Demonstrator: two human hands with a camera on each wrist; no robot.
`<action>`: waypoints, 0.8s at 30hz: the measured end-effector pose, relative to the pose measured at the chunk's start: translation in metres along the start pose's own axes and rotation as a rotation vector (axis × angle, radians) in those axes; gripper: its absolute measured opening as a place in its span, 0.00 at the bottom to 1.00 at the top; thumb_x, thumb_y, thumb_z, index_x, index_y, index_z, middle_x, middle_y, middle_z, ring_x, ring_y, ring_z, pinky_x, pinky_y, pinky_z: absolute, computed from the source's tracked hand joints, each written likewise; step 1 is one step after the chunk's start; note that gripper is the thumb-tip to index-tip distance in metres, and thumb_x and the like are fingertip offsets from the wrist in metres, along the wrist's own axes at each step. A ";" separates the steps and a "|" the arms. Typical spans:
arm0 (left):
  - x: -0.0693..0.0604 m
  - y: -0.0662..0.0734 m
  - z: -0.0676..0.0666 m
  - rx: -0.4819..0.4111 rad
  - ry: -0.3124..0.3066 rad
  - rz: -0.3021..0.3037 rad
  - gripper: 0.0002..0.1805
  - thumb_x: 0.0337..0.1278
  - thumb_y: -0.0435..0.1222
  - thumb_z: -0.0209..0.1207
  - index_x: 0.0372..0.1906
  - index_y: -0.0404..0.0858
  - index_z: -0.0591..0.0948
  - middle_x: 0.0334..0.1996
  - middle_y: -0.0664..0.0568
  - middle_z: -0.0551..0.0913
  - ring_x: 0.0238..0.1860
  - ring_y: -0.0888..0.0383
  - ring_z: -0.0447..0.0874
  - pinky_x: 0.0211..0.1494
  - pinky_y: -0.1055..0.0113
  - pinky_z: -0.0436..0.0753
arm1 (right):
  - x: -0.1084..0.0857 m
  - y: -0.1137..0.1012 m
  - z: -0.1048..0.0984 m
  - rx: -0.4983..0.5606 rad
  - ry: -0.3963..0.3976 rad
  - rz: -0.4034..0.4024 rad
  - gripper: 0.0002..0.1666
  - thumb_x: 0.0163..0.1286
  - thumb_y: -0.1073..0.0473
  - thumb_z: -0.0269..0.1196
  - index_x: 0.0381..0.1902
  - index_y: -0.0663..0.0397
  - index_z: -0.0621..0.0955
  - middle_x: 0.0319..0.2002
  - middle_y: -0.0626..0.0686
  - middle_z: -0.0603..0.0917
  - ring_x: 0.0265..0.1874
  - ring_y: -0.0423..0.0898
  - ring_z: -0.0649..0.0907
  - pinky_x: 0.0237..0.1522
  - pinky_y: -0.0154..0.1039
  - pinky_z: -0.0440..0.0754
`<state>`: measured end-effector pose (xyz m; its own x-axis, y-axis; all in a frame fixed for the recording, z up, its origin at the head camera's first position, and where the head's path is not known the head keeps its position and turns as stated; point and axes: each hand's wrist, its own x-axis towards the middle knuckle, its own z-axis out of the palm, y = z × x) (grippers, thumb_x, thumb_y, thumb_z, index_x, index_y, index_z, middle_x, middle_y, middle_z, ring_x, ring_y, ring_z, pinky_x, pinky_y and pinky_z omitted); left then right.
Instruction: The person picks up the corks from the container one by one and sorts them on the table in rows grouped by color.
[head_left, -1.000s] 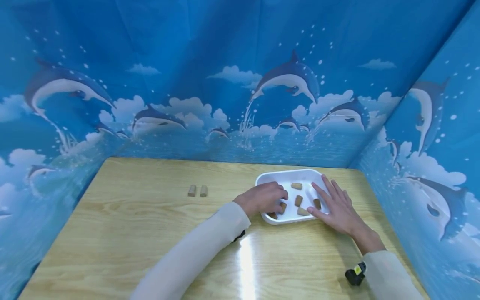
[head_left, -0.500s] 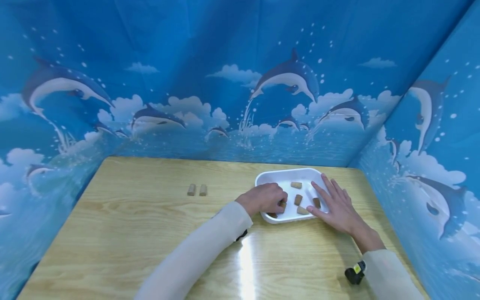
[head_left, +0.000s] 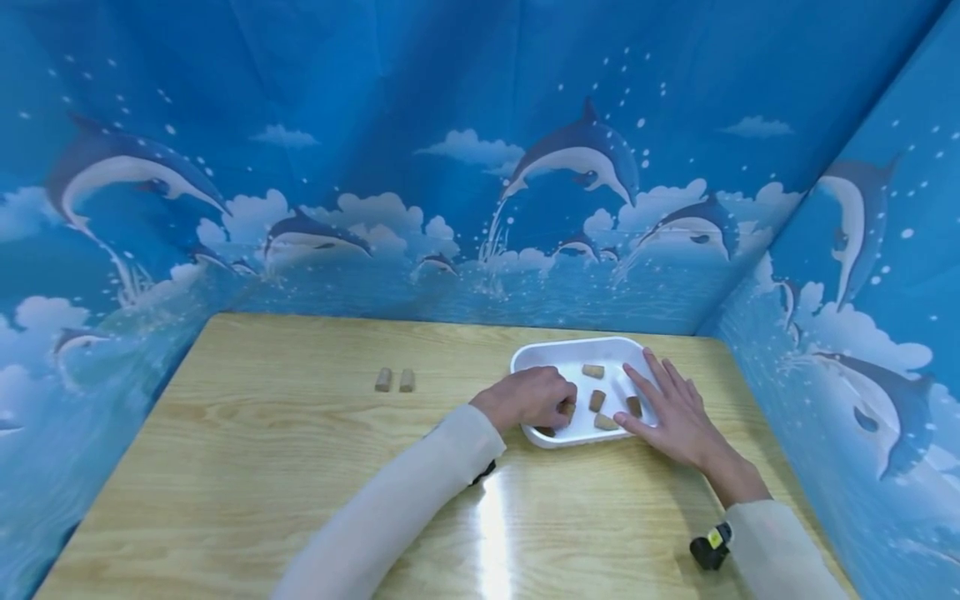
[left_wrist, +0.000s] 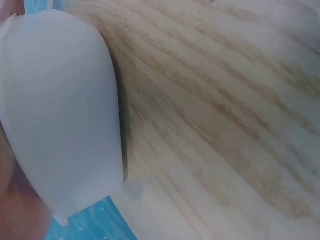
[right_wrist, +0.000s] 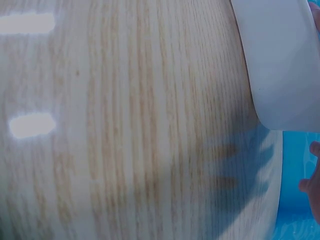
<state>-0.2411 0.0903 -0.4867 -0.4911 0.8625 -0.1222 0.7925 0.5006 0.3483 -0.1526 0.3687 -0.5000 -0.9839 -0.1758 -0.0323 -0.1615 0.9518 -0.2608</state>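
In the head view a white tray stands at the back right of the table. My left hand reaches over its left side, thumb and fingers pinching a cork that they partly cover. More corks lie inside: one at the back, one mid-tray, and others to the front and right. My right hand has its fingers spread over the tray's right rim. The left wrist view shows the tray's outer wall; the right wrist view catches only fingertips at its edge.
Two corks stand or lie side by side on the wooden table, a left one and a right one; I cannot tell which. A blue dolphin-print curtain borders the table behind and at both sides.
My left thumb and fingers have drawn together on the cork at the tray's left, shifting very slightly. The right hand and the tray have stayed put.
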 end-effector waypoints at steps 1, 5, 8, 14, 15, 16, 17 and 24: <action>0.000 0.000 0.000 -0.003 0.012 0.007 0.05 0.78 0.42 0.63 0.41 0.51 0.85 0.32 0.63 0.84 0.34 0.64 0.77 0.44 0.71 0.77 | 0.000 0.000 0.000 0.001 -0.001 0.003 0.55 0.77 0.28 0.61 0.89 0.44 0.58 0.91 0.59 0.40 0.86 0.76 0.48 0.76 0.88 0.48; -0.002 -0.001 0.000 0.005 0.081 0.055 0.05 0.78 0.42 0.64 0.41 0.51 0.86 0.34 0.63 0.85 0.37 0.64 0.78 0.48 0.71 0.79 | 0.000 0.001 0.000 0.004 -0.001 0.004 0.55 0.77 0.28 0.61 0.90 0.43 0.57 0.91 0.59 0.40 0.86 0.76 0.48 0.75 0.88 0.48; -0.007 -0.001 0.000 0.024 0.131 0.078 0.05 0.79 0.44 0.65 0.44 0.50 0.88 0.41 0.62 0.89 0.43 0.62 0.82 0.55 0.68 0.82 | 0.000 0.001 0.001 0.006 0.004 0.001 0.55 0.77 0.28 0.61 0.90 0.43 0.57 0.91 0.59 0.41 0.86 0.76 0.48 0.75 0.88 0.48; -0.027 -0.008 -0.008 -0.049 0.187 0.030 0.17 0.81 0.47 0.63 0.65 0.48 0.87 0.61 0.60 0.89 0.65 0.60 0.83 0.77 0.63 0.78 | 0.001 0.000 0.002 0.005 0.003 0.001 0.55 0.76 0.27 0.61 0.90 0.43 0.58 0.91 0.59 0.40 0.86 0.75 0.48 0.75 0.88 0.47; -0.031 -0.010 -0.011 -0.070 0.195 0.026 0.18 0.81 0.47 0.62 0.66 0.48 0.86 0.62 0.59 0.89 0.67 0.60 0.82 0.78 0.62 0.78 | 0.001 0.000 0.002 0.002 0.004 0.003 0.55 0.76 0.26 0.61 0.90 0.43 0.58 0.91 0.59 0.40 0.86 0.76 0.48 0.75 0.88 0.47; -0.034 -0.013 -0.015 -0.089 0.204 0.020 0.18 0.82 0.48 0.62 0.67 0.48 0.86 0.62 0.59 0.88 0.68 0.60 0.82 0.79 0.62 0.77 | 0.001 -0.001 0.002 0.003 0.004 0.006 0.55 0.76 0.26 0.61 0.90 0.43 0.58 0.91 0.59 0.40 0.86 0.75 0.48 0.76 0.88 0.47; -0.038 -0.015 -0.018 -0.105 0.213 0.016 0.19 0.82 0.47 0.62 0.67 0.47 0.86 0.63 0.58 0.88 0.69 0.59 0.81 0.79 0.61 0.77 | 0.001 -0.001 0.002 0.003 0.005 0.008 0.55 0.76 0.26 0.61 0.90 0.43 0.58 0.91 0.59 0.40 0.86 0.76 0.48 0.76 0.88 0.47; -0.065 -0.043 -0.034 -0.155 0.285 -0.086 0.22 0.80 0.49 0.64 0.69 0.47 0.85 0.67 0.55 0.87 0.72 0.55 0.80 0.80 0.54 0.78 | -0.001 -0.001 0.002 0.010 0.009 0.010 0.55 0.76 0.27 0.62 0.89 0.43 0.58 0.91 0.59 0.40 0.86 0.75 0.48 0.76 0.88 0.46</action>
<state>-0.2559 0.0100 -0.4621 -0.6525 0.7512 0.0995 0.6900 0.5347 0.4879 -0.1517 0.3677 -0.5014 -0.9861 -0.1639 -0.0259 -0.1509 0.9509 -0.2700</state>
